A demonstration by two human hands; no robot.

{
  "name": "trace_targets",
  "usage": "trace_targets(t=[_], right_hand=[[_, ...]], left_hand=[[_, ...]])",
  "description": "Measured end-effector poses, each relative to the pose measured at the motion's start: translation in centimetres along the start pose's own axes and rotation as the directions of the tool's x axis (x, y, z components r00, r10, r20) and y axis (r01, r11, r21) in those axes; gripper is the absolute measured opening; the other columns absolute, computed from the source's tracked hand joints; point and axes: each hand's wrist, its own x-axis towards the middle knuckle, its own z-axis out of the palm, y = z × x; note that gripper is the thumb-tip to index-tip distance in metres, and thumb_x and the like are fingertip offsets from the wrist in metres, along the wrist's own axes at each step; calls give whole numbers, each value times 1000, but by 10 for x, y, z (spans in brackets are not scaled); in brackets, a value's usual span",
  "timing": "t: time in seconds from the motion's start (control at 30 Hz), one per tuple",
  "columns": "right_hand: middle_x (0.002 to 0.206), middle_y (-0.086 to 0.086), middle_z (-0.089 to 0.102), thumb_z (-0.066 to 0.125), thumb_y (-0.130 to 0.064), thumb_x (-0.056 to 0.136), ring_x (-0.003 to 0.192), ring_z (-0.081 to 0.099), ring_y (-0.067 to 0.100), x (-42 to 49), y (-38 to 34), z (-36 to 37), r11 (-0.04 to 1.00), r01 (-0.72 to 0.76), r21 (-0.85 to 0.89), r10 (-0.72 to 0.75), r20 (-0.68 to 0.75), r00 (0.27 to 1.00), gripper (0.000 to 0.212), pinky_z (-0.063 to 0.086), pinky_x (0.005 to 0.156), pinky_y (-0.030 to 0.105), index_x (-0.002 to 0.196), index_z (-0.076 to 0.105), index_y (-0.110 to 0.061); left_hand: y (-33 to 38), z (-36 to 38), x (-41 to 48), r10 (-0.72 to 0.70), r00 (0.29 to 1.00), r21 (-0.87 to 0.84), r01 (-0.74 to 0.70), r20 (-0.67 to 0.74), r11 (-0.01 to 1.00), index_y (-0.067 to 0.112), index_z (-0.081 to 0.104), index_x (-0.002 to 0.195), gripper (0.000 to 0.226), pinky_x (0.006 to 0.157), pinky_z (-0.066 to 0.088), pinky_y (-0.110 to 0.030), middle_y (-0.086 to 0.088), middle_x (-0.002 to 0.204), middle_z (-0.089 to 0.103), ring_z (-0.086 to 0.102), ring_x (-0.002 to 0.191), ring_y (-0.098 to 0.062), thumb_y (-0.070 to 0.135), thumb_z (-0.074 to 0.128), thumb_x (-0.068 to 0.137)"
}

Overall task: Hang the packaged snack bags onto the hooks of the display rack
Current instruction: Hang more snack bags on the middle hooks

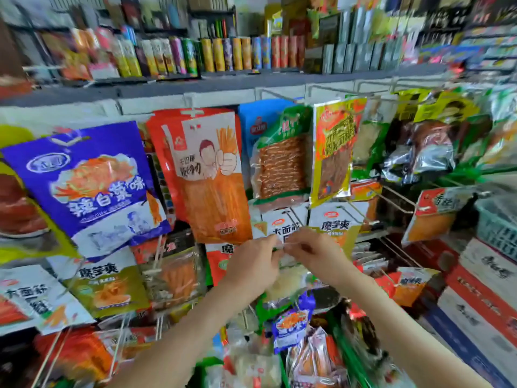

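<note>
Directly below the orange bag [207, 175], the left hand [251, 264] and right hand [316, 253] cover the top of the pale snack bag [285, 281] they pinch. Its hang hole is hidden and its print is smeared by blur. The 2 forearms run out at the bottom edge. Far above the orange bag, the row of canisters [235, 53] is too blurred to read. Far left of it, a yellow-green packet [14, 134] is cut by the frame edge. Far right, the stacked cartons [481, 289] are cut off too.
</note>
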Motion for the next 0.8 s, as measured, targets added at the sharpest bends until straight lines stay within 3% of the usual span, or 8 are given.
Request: trace_targets(t=[0.07,0.13,0.27,0.4,0.5,0.57,0.7,0.8], right_hand=[[77,-7,58,62,-15,87,70,53,0,7,-17,-13,999,42,10,-42,-26,999,9,37,65,11,90,69,-10],[75,-11,55,63,-14,87,67,51,-2,13,-33,-23,996,79,34,-77,-63,995,11,36,62,10,97,66,-11],[93,-15,54,61,-14,88,66,51,0,24,-56,-42,992,108,58,-96,-187,978,44,39,63,10,125,42,-27],[112,-7,53,56,-12,89,75,52,3,50,-73,-65,992,119,-52,-129,-318,939,50,43,72,26,136,38,-17],[119,5,54,53,-12,90,99,56,20,71,-91,-67,976,153,-152,-189,-255,948,37,38,80,21,127,49,-14],[122,5,55,54,-17,91,101,56,21,84,-104,-58,980,157,-120,-180,-225,958,35,35,78,18,126,49,-14],[131,8,51,58,-30,90,114,52,25,107,-125,-42,998,-14,60,24,-170,985,52,38,82,26,134,39,-10],[124,9,58,59,-35,88,112,54,24,117,-131,-33,992,-95,86,102,-79,992,48,43,89,32,128,50,-8]], left_hand=[[8,-23,0,30,998,-2,-30,-64,1000,16,56,95,13,57,35,-36,-1,73,53,58,79,-29,26,48,94],[12,-41,-1,59,989,38,-54,-135,998,17,57,94,14,58,40,-36,0,75,57,59,79,-27,26,47,95],[10,-75,-3,69,965,80,-51,-253,996,21,62,98,17,52,34,-29,0,84,65,60,76,-22,24,46,96],[-3,-105,-2,64,940,103,-31,-335,994,21,60,87,16,46,27,-28,0,70,60,56,66,-20,26,48,95],[-14,-120,0,87,916,131,-38,-391,991,19,64,90,17,52,38,-29,-2,77,65,59,72,-20,26,49,94],[-21,-127,-1,96,902,147,-37,-420,988,14,67,98,21,57,43,-29,-4,85,68,62,76,-20,26,50,94],[-35,-135,-7,82,913,121,-36,-400,992,13,65,92,17,50,28,-12,2,78,62,52,71,-12,24,51,94],[-43,-139,-15,77,929,77,-52,-363,996,11,57,78,17,57,35,-22,4,72,56,50,72,-15,19,52,92]])
